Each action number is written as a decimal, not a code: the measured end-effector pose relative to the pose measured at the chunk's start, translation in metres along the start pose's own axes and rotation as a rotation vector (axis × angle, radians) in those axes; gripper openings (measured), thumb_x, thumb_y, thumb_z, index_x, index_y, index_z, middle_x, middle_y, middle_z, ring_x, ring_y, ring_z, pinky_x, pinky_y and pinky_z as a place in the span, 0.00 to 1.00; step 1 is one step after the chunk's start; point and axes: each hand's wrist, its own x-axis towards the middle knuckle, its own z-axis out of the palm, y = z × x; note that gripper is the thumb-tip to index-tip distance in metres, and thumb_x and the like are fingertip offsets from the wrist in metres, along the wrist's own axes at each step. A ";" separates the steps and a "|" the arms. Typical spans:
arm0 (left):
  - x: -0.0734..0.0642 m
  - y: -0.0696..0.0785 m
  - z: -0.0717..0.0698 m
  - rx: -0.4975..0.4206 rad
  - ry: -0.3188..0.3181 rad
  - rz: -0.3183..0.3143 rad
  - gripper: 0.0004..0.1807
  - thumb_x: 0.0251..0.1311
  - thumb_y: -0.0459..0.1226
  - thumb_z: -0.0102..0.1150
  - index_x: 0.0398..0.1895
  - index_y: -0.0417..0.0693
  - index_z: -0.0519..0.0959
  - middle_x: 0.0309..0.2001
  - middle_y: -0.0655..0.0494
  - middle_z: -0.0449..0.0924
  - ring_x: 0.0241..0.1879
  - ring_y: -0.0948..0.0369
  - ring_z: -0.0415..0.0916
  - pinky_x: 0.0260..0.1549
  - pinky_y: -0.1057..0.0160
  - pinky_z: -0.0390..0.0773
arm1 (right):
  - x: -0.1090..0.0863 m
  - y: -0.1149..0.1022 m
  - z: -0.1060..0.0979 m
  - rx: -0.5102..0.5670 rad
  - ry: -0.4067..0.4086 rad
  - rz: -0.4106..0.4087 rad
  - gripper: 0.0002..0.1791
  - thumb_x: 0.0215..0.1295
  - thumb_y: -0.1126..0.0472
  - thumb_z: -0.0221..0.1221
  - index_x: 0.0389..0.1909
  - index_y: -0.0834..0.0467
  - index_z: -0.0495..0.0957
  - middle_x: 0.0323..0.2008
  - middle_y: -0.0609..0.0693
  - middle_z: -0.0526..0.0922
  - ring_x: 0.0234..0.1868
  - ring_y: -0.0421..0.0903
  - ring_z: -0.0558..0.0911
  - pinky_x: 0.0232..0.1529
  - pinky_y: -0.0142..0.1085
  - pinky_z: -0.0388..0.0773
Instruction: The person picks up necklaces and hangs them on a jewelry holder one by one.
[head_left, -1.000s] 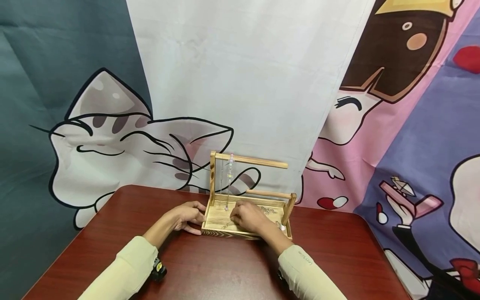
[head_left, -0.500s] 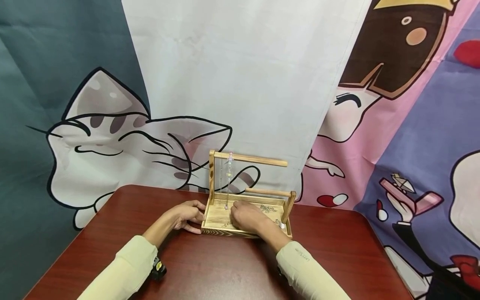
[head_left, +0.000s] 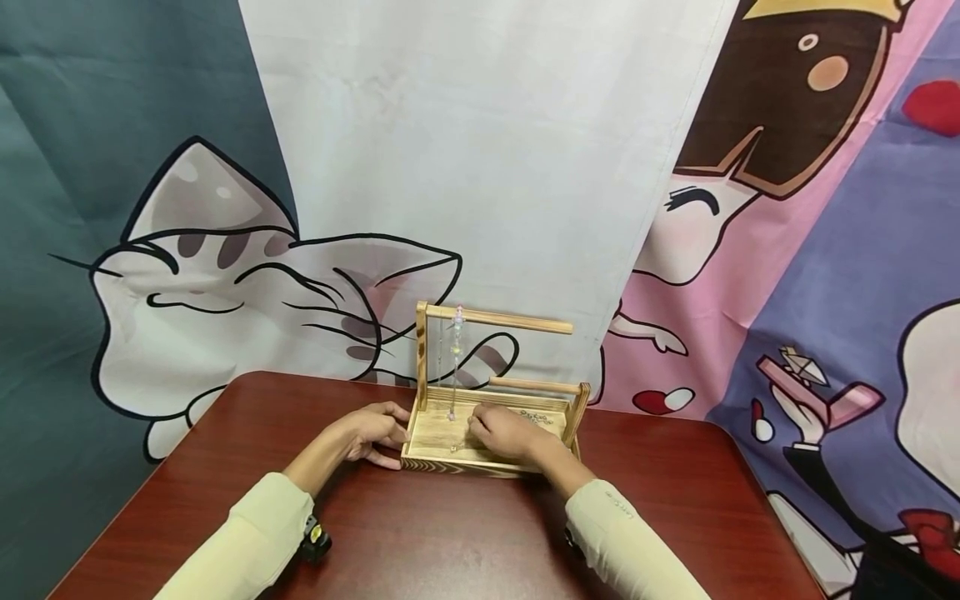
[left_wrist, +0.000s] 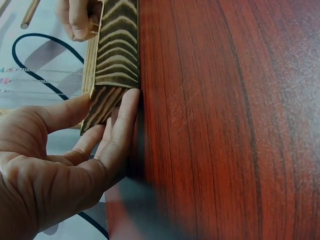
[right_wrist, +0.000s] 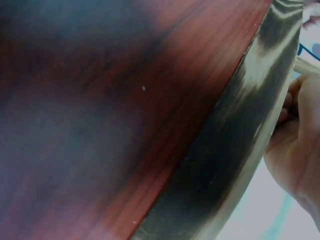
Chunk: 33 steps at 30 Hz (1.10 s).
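Note:
A wooden jewelry stand (head_left: 498, 472) with a low tray base and raised bars stands on the table. My left hand (head_left: 377, 433) grips the tray's left end; in the left wrist view its thumb (left_wrist: 67, 114) lies on the rim and the other fingers reach under the corner. My right hand (head_left: 504, 432) is inside the tray with its fingers curled down; whether they pinch anything is hidden. A small shiny piece (head_left: 453, 448) lies in the tray's front left, left of this hand. Thin necklaces (head_left: 455, 358) hang from the upper bar's left end.
More small jewelry (head_left: 536, 418) lies in the tray behind my right hand. The upper bar (head_left: 517, 322) and a shorter lower bar (head_left: 536, 385) rise over the tray. A printed cloth (head_left: 480, 167) hangs behind the reddish table (head_left: 420, 533).
My right hand has shifted slightly right within the tray, and the small shiny piece at front left shows more plainly. The right forearm now covers jewelry at the tray's right end. My left hand stays put.

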 end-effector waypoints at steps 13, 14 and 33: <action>0.002 0.000 0.000 -0.004 -0.007 -0.008 0.29 0.69 0.23 0.60 0.71 0.33 0.65 0.54 0.35 0.86 0.50 0.52 0.88 0.46 0.45 0.97 | -0.012 0.018 0.005 0.612 0.143 0.095 0.11 0.79 0.60 0.64 0.43 0.64 0.90 0.48 0.55 0.94 0.46 0.40 0.86 0.50 0.29 0.84; 0.002 0.001 0.000 -0.005 -0.007 -0.008 0.29 0.69 0.23 0.60 0.71 0.33 0.65 0.53 0.35 0.86 0.49 0.52 0.88 0.46 0.45 0.97 | -0.013 0.018 0.005 0.640 0.141 0.114 0.11 0.79 0.60 0.64 0.43 0.64 0.90 0.46 0.53 0.94 0.44 0.40 0.85 0.47 0.29 0.83; 0.002 -0.002 -0.001 0.000 -0.004 0.001 0.29 0.70 0.23 0.60 0.72 0.32 0.65 0.54 0.34 0.86 0.48 0.53 0.89 0.45 0.45 0.97 | -0.026 0.014 -0.013 0.805 -0.070 0.293 0.24 0.91 0.44 0.51 0.30 0.51 0.71 0.29 0.43 0.71 0.42 0.42 0.82 0.59 0.53 0.89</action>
